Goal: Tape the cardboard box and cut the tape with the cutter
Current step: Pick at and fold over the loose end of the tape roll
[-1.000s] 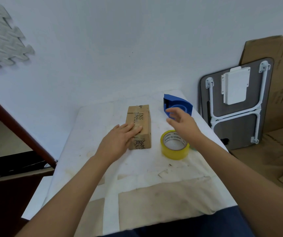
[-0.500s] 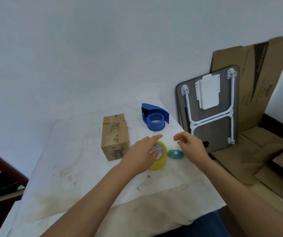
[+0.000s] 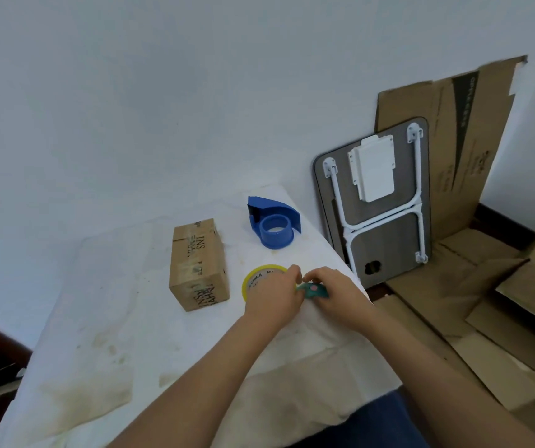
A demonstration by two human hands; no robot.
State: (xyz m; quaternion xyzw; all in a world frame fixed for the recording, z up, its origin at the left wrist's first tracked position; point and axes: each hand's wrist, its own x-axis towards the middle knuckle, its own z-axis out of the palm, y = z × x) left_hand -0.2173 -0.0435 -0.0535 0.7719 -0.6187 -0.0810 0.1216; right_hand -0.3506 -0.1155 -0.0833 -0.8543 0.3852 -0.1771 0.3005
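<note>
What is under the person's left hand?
The yellow tape roll lies under the left hand, its far rim showing. The near half is covered, so any loose tape end there cannot be seen.

head-worn view, down over table (image 3: 104, 334)

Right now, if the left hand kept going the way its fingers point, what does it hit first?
The left hand lies over the yellow tape roll, fingers aimed up-right. Next in that line is probably the blue tape dispenser, though depth is hard to judge.
</note>
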